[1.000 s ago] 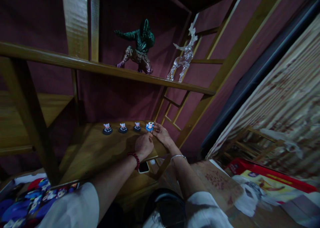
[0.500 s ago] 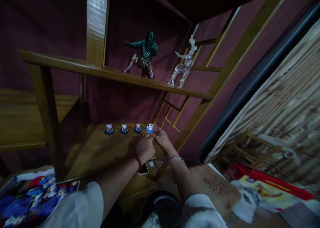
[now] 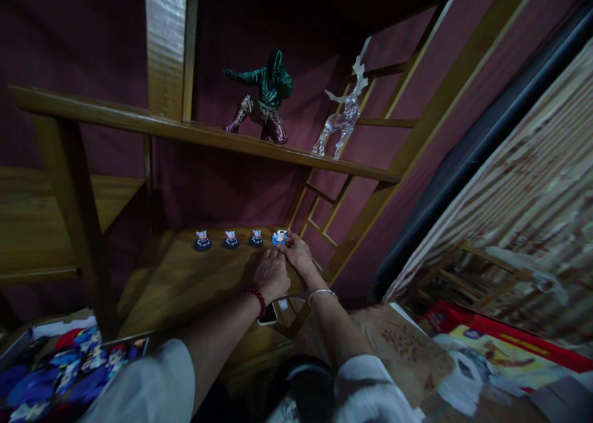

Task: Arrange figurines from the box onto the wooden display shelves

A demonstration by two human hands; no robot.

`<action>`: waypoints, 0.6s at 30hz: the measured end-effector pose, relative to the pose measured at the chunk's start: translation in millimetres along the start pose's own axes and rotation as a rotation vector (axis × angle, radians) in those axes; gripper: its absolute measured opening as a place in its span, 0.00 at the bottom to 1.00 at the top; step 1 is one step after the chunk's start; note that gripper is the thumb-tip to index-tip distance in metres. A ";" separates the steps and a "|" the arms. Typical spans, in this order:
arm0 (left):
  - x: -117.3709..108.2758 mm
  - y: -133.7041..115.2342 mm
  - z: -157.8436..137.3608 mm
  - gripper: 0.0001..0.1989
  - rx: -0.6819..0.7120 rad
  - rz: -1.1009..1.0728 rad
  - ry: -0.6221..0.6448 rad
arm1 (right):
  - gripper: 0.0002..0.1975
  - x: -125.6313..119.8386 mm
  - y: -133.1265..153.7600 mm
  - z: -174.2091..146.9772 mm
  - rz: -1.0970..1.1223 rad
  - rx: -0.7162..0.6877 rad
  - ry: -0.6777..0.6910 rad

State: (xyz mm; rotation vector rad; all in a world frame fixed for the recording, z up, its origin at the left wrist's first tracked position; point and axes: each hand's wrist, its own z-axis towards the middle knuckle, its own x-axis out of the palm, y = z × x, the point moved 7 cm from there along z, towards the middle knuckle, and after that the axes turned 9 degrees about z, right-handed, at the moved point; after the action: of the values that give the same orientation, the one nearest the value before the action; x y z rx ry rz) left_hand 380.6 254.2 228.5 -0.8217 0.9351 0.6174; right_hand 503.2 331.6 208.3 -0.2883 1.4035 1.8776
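At the right end of a row on the lower wooden shelf (image 3: 185, 287) stands a small blue-and-white figurine (image 3: 279, 237) on a round blue base. My right hand (image 3: 299, 254), with a silver bracelet, has its fingers closed on the right side of this figurine. Just in front of its base is my left hand (image 3: 272, 276), wearing a red bead bracelet, its fingers bent together and the tips reaching the base; their exact grip is partly hidden. Left of the hands, a dark-based figurine (image 3: 256, 238) stands upright beside two similar ones.
Above, a green hooded statue (image 3: 273, 96) and a clear deer figure (image 3: 343, 117) stand on the upper shelf (image 3: 208, 140). A box of figurines (image 3: 69, 361) sits lower left. A phone (image 3: 267, 315) lies below my wrists. A red box (image 3: 500, 343) is at lower right.
My left hand's fingers have stretched slightly forward toward the base of the blue figurine. My right hand stays at the figurine, its fingers shifted a little over it. The view has shifted slightly.
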 end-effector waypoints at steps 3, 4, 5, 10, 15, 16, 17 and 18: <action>-1.0 0.6 -0.2 0.18 -0.012 0.009 -0.002 | 0.23 -0.6 1.0 -0.4 -0.024 0.013 0.003; -1.1 0.8 -0.2 0.17 -0.014 0.010 -0.002 | 0.23 -0.9 1.4 -0.4 -0.028 0.012 0.002; -1.2 1.0 -0.1 0.17 -0.017 0.009 -0.001 | 0.23 -1.4 1.7 -0.4 -0.029 0.010 0.001; -0.3 1.9 0.2 0.17 -0.023 0.014 0.006 | 0.22 -1.0 -1.0 0.5 -0.006 0.018 0.000; -1.7 2.5 -0.6 0.17 -0.034 -0.003 0.003 | 0.22 1.3 -2.4 0.8 0.017 0.031 0.012; -1.9 2.6 -0.8 0.17 -0.038 -0.007 0.008 | 0.23 1.0 -2.3 0.4 0.023 0.035 0.011; -2.2 2.7 -1.0 0.17 -0.042 -0.009 0.012 | 0.23 0.4 -2.1 -0.2 0.028 0.039 0.009; -2.5 2.7 -1.1 0.17 -0.044 -0.009 0.014 | 0.23 -0.4 -1.8 -1.1 0.033 0.040 0.006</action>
State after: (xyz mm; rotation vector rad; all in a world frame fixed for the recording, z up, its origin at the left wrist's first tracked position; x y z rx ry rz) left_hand 376.8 254.5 229.4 -0.8698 0.9324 0.6268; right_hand 504.4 330.7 206.9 -0.2519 1.4565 1.8745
